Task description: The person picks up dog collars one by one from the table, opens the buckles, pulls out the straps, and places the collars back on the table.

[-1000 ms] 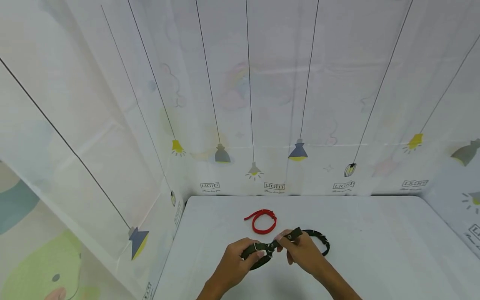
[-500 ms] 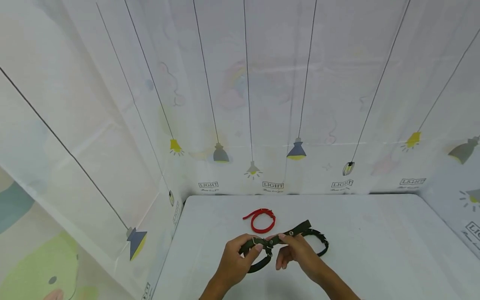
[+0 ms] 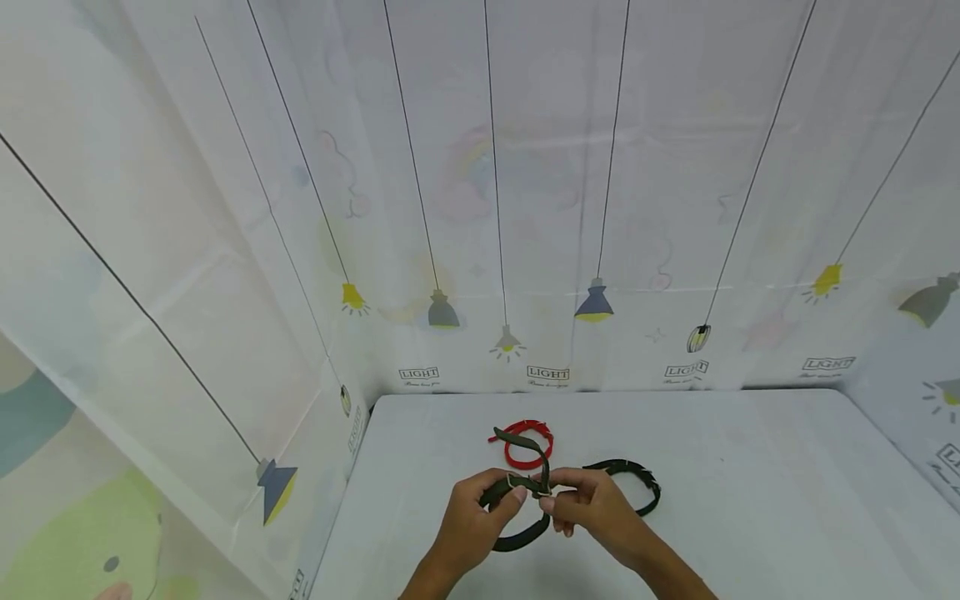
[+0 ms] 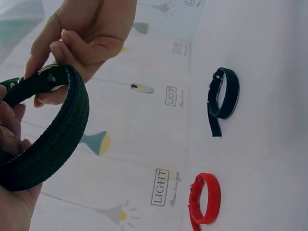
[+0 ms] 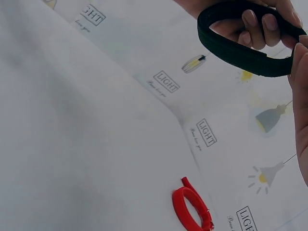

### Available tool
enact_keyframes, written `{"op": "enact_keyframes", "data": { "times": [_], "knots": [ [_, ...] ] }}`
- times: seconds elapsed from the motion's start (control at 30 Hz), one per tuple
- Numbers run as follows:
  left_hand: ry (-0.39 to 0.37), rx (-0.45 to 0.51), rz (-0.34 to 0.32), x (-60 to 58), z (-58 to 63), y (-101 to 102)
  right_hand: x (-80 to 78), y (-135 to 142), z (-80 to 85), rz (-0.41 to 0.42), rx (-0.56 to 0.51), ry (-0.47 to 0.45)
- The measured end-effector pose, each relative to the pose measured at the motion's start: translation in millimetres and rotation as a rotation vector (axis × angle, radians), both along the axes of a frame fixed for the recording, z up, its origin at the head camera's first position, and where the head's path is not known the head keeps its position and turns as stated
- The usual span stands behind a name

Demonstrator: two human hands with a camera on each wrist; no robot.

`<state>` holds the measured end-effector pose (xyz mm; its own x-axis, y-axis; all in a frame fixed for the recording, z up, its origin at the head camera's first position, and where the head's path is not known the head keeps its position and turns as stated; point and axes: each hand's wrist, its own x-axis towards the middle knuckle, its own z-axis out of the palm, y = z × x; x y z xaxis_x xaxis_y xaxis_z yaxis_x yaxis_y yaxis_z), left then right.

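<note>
In the head view, my left hand (image 3: 468,515) grips a dark green buckle collar (image 3: 520,540) by its band. My right hand (image 3: 596,502) pinches the same collar near its metal buckle, thumb and index finger together. The strap's free end rises in a curve from between the hands and overlaps the red collar (image 3: 508,452) in view. A closed loop hangs below the hands. The left wrist view shows the woven band (image 4: 65,137) and a metal rivet near the right fingertips. In the right wrist view, left fingers pass through the loop; the right hand is partly cut off.
A black collar (image 3: 654,485) lies coiled on the white table (image 3: 750,500), right of the hands. The red collar lies farther back. White printed curtains (image 3: 675,192) stand behind and at the sides.
The strap's free end pointed right in my right hand earlier; now it stands upward and leans left. My right hand has shifted to the buckle, closer to the left hand, which stays nearly still.
</note>
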<state>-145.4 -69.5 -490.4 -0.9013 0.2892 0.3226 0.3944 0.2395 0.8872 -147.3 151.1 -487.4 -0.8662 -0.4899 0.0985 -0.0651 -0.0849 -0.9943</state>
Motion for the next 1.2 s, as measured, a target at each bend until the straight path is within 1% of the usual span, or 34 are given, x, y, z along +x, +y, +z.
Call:
{"op": "enact_keyframes", "data": {
  "times": [0.13,0.27,0.4,0.47,0.57,0.7,0.83,1.07,1.13,1.2],
  "knots": [
    [-0.008,0.000,-0.009,0.4,3.1,-1,-1.0,0,0.8,-0.039,0.041,0.025],
    [-0.005,0.004,-0.003,1.5,6.7,-1,-1.2,0,2.7,-0.063,0.053,0.038],
    [0.003,0.003,0.015,2.9,13.1,-1,-0.9,0,3.7,-0.044,0.013,0.023],
    [-0.003,0.004,0.016,3.1,16.8,-2,-0.6,0,3.5,-0.022,-0.016,0.018],
    [-0.013,0.002,0.018,3.1,22.3,-2,0.4,0,2.7,-0.013,-0.042,-0.001],
    [-0.015,-0.002,0.028,3.2,27.8,-4,1.5,-1,1.2,-0.027,-0.018,0.002],
    [-0.025,0.005,0.050,3.0,28.7,-6,1.8,-5,-1.4,-0.044,0.018,0.031],
    [-0.041,0.000,0.109,4.0,32.1,-11,6.0,-9,-3.9,-0.104,0.044,-0.015],
    [-0.040,-0.001,0.117,4.5,34.1,-12,7.0,-10,-3.9,-0.102,0.037,-0.023],
    [-0.035,-0.004,0.111,4.7,35.6,-12,7.4,-11,-4.4,-0.091,0.023,-0.034]
  ]
}}
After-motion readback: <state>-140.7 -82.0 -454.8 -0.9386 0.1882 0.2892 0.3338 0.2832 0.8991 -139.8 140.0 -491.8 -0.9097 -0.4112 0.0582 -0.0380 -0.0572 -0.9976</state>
